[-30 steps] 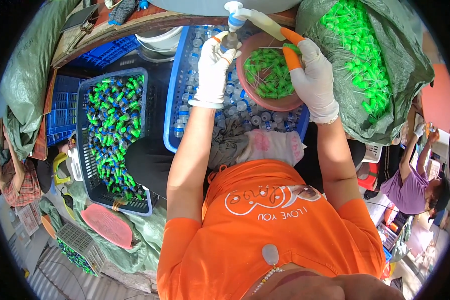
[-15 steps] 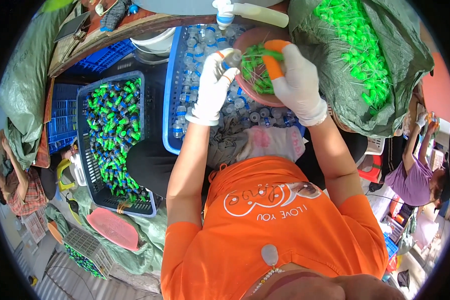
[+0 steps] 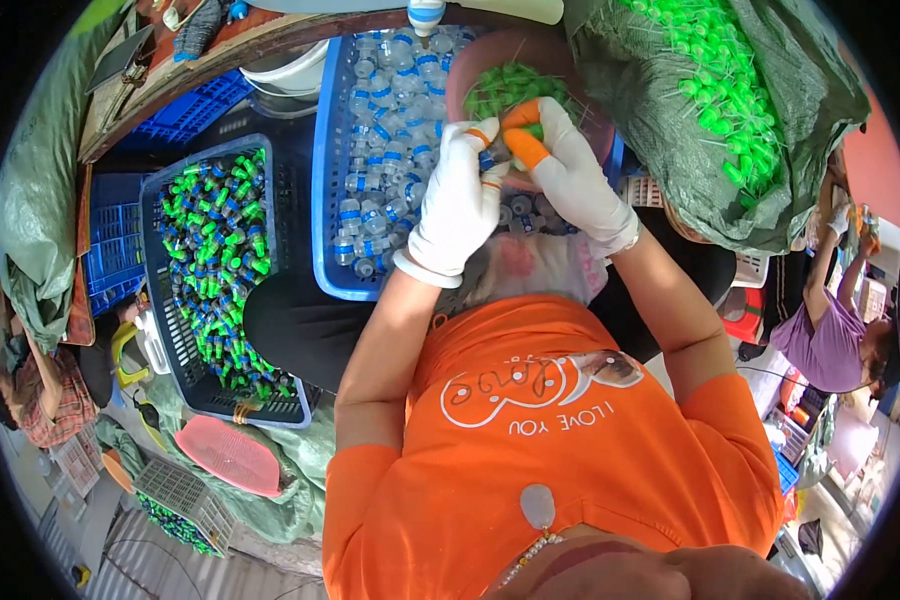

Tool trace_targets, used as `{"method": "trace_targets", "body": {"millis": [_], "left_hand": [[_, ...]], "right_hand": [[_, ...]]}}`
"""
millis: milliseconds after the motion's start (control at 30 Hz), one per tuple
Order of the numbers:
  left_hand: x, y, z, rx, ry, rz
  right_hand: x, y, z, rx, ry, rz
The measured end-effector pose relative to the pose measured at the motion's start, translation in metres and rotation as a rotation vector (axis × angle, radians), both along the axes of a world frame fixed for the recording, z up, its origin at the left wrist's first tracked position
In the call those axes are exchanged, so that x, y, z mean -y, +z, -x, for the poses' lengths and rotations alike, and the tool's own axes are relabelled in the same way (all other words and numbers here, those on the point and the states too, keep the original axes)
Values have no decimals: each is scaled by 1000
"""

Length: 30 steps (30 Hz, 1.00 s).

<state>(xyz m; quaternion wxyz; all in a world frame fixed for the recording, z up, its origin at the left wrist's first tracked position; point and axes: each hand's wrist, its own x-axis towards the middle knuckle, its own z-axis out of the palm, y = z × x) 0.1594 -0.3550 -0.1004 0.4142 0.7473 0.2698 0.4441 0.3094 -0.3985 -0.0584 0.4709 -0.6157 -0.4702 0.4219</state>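
Note:
Both my hands wear white gloves with orange fingertips. My left hand (image 3: 457,200) is closed round a small clear bottle (image 3: 487,160) with a blue band, mostly hidden by the fingers. Against its top, my right hand (image 3: 580,180) pinches a green cap (image 3: 533,130), of which only a bit shows. Just beyond my hands is a pink bowl (image 3: 460,75) of green caps (image 3: 515,88) with thin clear stems. Under and left of it, a blue basket (image 3: 322,200) holds many open clear bottles (image 3: 390,150) with blue bands.
A dark blue basket (image 3: 156,270) at the left is full of green-capped bottles (image 3: 220,240). At the far right, a green sack (image 3: 650,150) spills stemmed green caps (image 3: 720,110). A wooden table edge (image 3: 240,45) runs across the far left. Other people sit at both sides.
My right hand has come out of the pink bowl with a green cap and met my left hand at the bottle. Both hands are lower in the picture and closer together.

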Motion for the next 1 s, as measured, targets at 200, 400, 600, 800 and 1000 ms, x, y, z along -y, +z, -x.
{"method": "trace_targets", "body": {"millis": [200, 400, 600, 800, 1000], "left_hand": [[12, -9, 18, -144, -146, -84], [31, -16, 23, -36, -269, 252], [49, -17, 36, -218, -190, 14], [36, -19, 85, -332, 74, -99], [-17, -21, 209, -692, 870, -253]], "right_hand": [[29, -1, -18, 208, 116, 105], [43, -3, -20, 855, 341, -347], [56, -45, 0, -346, 164, 532], [43, -38, 11, 396, 313, 47], [8, -47, -36, 875, 121, -86]]}}
